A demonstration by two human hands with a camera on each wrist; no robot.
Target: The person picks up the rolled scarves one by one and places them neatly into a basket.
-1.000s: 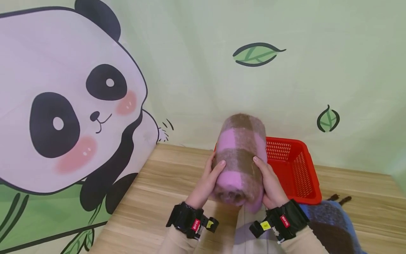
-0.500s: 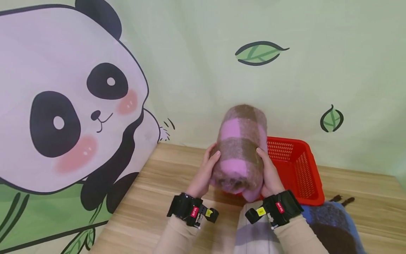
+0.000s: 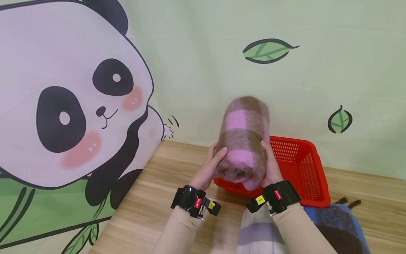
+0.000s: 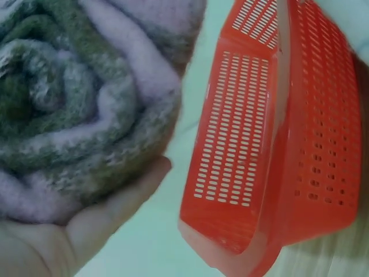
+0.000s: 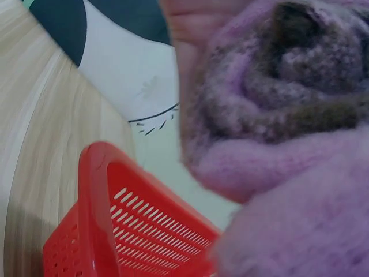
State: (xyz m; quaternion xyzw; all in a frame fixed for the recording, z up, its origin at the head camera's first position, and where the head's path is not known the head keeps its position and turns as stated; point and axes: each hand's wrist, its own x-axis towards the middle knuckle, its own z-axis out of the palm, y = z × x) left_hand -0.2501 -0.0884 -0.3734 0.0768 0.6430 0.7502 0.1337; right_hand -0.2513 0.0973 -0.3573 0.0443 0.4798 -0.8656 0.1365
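Observation:
Between both hands is a rolled-up fuzzy scarf (image 3: 242,137) in pink and brown checks, its spiral end facing me. My left hand (image 3: 209,169) grips its left side, thumb on top; my right hand (image 3: 271,165) holds the right side the same way. The roll is held up over the left part of a red plastic basket (image 3: 320,176), hiding some of it. In the left wrist view the coiled end (image 4: 69,109) rests against the thumb and palm, apart from the basket wall (image 4: 230,133). The right wrist view shows the roll (image 5: 288,133) above the basket rim (image 5: 95,173).
A white and grey striped cloth (image 3: 260,233) lies on the wooden table (image 3: 152,197) in front of the basket. Right of it is a blue and dark brown fabric (image 3: 339,225) with tassels. Behind stands a pale green backdrop (image 3: 196,70) printed with a panda (image 3: 76,98).
Both hands have lifted the rolled scarf upward and away from me, uncovering the basket's front edge and more of the striped cloth. The view has shifted slightly.

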